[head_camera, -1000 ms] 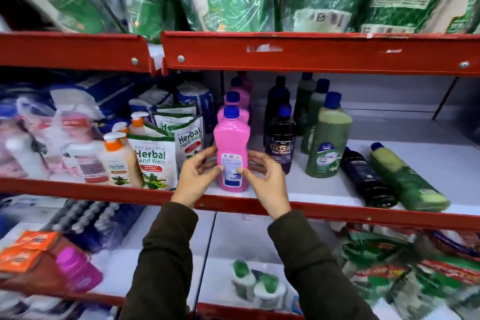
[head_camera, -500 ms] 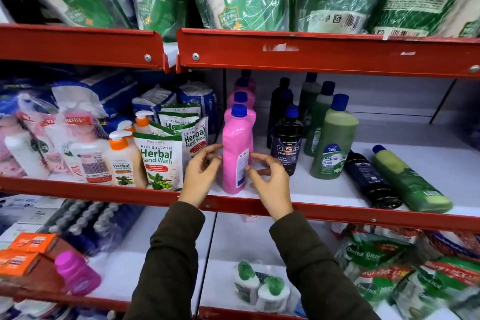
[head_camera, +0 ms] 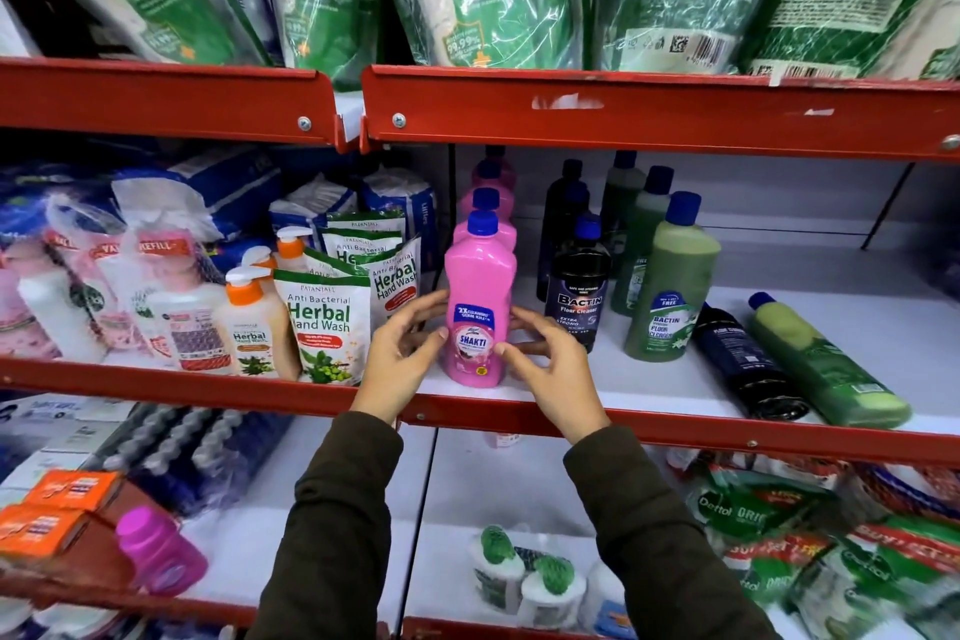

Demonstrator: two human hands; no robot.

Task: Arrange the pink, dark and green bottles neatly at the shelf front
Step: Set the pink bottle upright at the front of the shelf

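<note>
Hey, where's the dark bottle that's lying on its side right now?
In the head view, the lying dark bottle sits right of centre on the middle shelf, between the upright green bottle and a lying green bottle.

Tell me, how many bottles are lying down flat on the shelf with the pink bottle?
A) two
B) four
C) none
A: a dark bottle and a green bottle lie on their sides at the right of the shelf, while the front pink bottle and the others stand upright.
</note>
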